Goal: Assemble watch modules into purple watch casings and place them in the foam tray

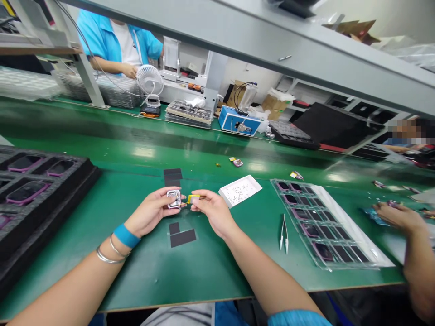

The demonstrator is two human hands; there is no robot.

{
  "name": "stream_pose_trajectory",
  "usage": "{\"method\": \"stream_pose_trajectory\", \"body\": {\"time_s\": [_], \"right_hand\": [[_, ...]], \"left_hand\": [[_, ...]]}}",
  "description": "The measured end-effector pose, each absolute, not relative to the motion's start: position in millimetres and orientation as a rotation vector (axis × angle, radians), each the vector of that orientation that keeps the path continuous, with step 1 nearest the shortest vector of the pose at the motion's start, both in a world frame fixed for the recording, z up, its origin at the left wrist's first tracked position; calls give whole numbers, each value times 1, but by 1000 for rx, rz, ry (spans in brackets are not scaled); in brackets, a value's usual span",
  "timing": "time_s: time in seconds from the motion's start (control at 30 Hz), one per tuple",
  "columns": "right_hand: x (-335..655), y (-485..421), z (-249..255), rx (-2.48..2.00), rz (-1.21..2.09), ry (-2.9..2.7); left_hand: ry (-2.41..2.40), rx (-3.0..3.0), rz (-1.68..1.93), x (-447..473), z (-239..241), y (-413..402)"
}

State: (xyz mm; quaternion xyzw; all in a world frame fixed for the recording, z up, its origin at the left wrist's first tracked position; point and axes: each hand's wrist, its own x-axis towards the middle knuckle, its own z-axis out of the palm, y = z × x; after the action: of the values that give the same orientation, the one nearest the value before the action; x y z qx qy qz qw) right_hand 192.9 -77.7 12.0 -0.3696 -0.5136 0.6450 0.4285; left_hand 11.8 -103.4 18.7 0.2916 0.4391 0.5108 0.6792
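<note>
My left hand (156, 209) grips a small smartwatch case (174, 199), its inside facing up and its rim pinkish-purple. Just to the right, my right hand (213, 212) pinches a small battery (194, 199) with a yellow edge. A thin lead seems to run between the battery and the case. Below the hands, dark rectangular pads (183, 238) lie on the green bench, with another dark strip (173, 174) above them. A white box lid (241, 190) holding many tiny parts lies right of my right hand. Farther right rest metal tweezers (283, 233), tips toward me.
A clear tray (326, 226) of purple-rimmed watch parts lies right; a black foam tray (44, 190) stands left. A co-worker's hand (396, 215) works at the far right. Loose parts (238, 162) lie farther back. Behind are a fan (149, 80), a blue machine (239, 121) and another person.
</note>
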Motion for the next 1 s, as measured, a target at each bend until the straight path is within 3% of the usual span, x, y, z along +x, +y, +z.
{"method": "stream_pose_trajectory", "body": {"time_s": [0.17, 0.27, 0.47, 0.67, 0.77, 1.0], "right_hand": [[191, -90, 17, -878, 916, -1797], [190, -92, 19, -914, 731, -1884], [190, -88, 14, -902, 622, -1923], [189, -86, 8, -1008, 878, -1783], [188, -90, 8, -1062, 891, -2001], [179, -101, 0, -1064, 670, -2407]], "left_hand": [[1002, 807, 960, 22, 14, -108], [984, 818, 898, 26, 15, -111], [947, 791, 935, 31, 18, -115], [1072, 731, 1008, 25, 18, -109], [1128, 681, 1055, 9, 22, -105], [968, 763, 731, -12, 25, -104]]}}
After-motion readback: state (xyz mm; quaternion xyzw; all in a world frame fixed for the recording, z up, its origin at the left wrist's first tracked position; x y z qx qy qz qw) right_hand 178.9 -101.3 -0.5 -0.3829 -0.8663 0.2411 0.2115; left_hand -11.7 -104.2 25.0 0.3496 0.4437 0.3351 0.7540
